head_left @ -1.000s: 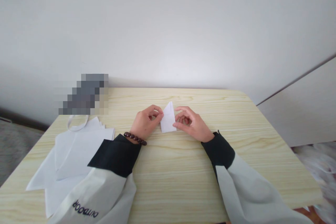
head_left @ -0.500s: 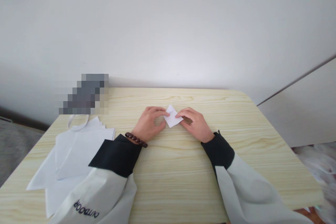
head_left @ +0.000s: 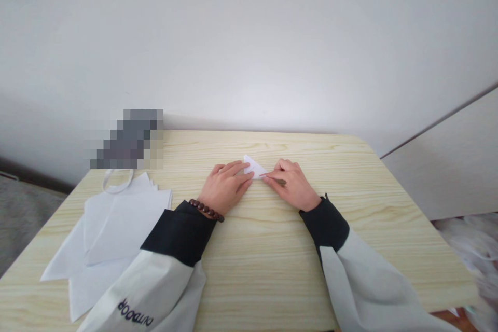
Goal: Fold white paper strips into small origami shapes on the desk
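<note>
A small white piece of folded paper (head_left: pixel 253 169), now roughly triangular, is between my two hands on the wooden table. My left hand (head_left: pixel 224 184) has its thumb and fingertips on the paper's left side. With thumb and forefinger, my right hand (head_left: pixel 292 183) pinches the right corner, its other fingers curled in. The fingertips cover parts of the paper's edges. A dark bead bracelet (head_left: pixel 206 210) circles my left wrist.
Several white paper sheets (head_left: pixel 120 228) lie overlapping to the left of my left arm. Behind them are a white ring-shaped band (head_left: pixel 118 181) and a blurred-out dark object (head_left: pixel 126 140). A wall (head_left: pixel 264 52) borders the pale wooden tabletop (head_left: pixel 264 270) at the back.
The paper has gone from a diamond shape to a folded triangle. My left hand has shifted slightly right and its fingers have come down on the paper; my right fingers pinch closer together.
</note>
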### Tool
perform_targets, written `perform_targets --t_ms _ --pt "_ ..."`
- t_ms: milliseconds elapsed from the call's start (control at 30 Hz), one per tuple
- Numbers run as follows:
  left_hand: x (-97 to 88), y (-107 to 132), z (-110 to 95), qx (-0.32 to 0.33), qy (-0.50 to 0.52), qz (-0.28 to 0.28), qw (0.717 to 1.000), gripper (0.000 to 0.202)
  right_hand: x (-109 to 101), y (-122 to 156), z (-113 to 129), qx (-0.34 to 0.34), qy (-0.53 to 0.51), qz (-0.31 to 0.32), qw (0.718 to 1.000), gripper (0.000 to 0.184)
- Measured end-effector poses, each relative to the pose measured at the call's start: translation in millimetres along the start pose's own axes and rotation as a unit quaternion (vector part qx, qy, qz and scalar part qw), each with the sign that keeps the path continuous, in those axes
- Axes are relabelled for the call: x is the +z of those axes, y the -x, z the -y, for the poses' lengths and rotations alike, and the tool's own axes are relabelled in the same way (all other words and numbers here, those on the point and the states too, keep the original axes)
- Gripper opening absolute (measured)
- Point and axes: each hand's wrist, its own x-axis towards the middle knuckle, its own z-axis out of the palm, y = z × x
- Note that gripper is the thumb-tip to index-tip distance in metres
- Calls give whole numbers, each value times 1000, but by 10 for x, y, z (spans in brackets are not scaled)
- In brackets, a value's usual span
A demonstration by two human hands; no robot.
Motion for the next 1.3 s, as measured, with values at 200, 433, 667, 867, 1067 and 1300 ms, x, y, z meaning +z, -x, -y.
perform_targets --t_ms 200,433,667,867,1067,1300 --pt "15 32 -41 36 -52 24 998 32 42 -34 17 95 -85 -19 992 23" --pt "7 21 -98 42 -58 35 997 33 73 -41 0 136 -90 -45 986 24" --pt "15 1 -137 63 -50 17 997 31 107 -30 -41 160 -47 -50 985 20" --pt "-3 2 -162 65 -71 17 995 30 89 -38 -8 174 -16 -46 984 19" --pt "-15 -2 -158 69 -61 32 995 36 98 -36 -4 192 3 -49 980 18" --pt "-12 3 -147 75 -64 30 995 33 122 -30 -11 198 17 -53 979 18"
